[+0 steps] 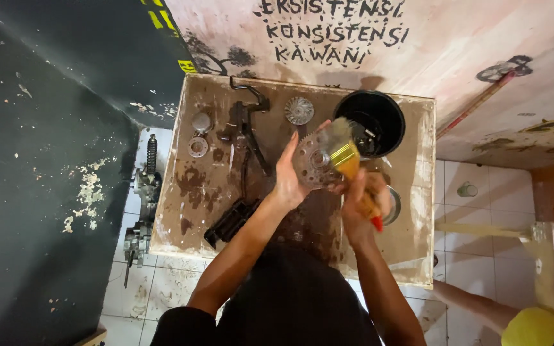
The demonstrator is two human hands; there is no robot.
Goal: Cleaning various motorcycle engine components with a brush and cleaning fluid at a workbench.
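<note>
My left hand (288, 174) holds a round metal disc-shaped engine part (312, 161) up above a stained wooden table (187, 198). In my right hand (359, 200) is a paintbrush (347, 165) with a yellow and red handle; its bristles lie against the upper right of the part. Just behind both hands stands a black bucket (374, 122) with small parts in it.
On the table lie a finned round part (299, 110), two small round caps (200, 133), a dark kick lever (246, 131), a black footrest piece (229, 223) and a metal bowl (392, 205). An engine part (141, 205) lies on the tiled floor at left. A painted wall rises behind.
</note>
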